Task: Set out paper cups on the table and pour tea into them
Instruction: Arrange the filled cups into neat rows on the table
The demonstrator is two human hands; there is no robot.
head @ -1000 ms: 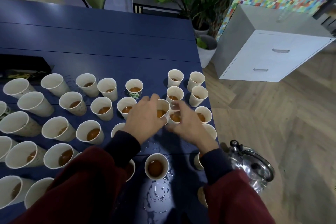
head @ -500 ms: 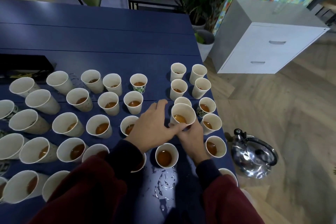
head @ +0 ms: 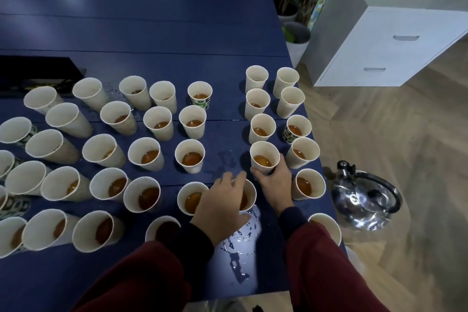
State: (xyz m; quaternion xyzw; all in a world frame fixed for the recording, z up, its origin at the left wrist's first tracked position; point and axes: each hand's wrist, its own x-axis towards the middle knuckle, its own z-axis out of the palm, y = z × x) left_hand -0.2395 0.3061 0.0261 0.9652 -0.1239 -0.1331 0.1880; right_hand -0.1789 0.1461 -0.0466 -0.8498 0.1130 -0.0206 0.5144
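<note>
Right hand [head: 274, 185] has its grip clamped round the base of a tea-filled cup [head: 264, 157], which stands near the right edge of the desk [head: 152, 33]. Left hand [head: 222, 206] lies over the next cup [head: 250, 194], closer in; I cannot tell whether its grip is closed on it. Other cups [head: 145, 157] stand in rows around. A kettle [head: 367, 200] sits on the floor [head: 405, 134]
</note>
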